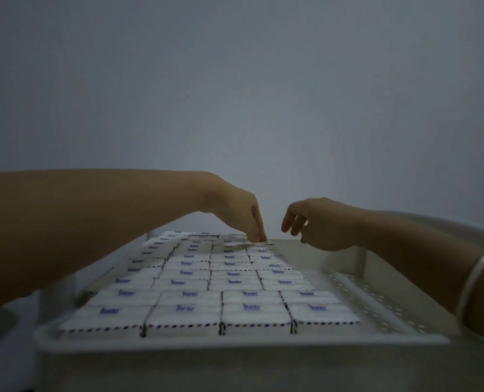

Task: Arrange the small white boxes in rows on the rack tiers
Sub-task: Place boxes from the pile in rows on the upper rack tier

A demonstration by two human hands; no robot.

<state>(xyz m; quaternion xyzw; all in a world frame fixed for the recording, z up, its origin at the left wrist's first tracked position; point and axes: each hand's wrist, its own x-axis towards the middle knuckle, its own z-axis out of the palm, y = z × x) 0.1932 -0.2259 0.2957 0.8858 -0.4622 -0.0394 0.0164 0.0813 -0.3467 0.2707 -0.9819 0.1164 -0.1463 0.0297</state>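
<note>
Small white boxes [189,298] fill most of the top rack tier [376,304], packed edge to edge in four columns running from the near edge back toward the far edge, and the left hand [242,213] is down at the far end of the fourth column, fingertips [259,238] pinched narrow and touching the farthest box there [259,244]; whether it grips that box or only presses it is too blurred to tell. The right hand [320,224] hovers just beside it, fingers loosely curled and apart, holding nothing, a silver bangle [475,281] on that wrist. Each box lies flat, blue logo up, long axis across the tier from left edge to right edge, with the striped side faces showing toward the near edge. Now the danger: that far box looks slightly askew, and a push at an angle could ride it up over its neighbour or skew the column behind it. The left forearm hangs low over the left columns, so a dropped elbow could drag finished rows out of line. The perforated strip along the right edge is bare, and a nudged box has room to slide off into it, opening a gap.
</note>
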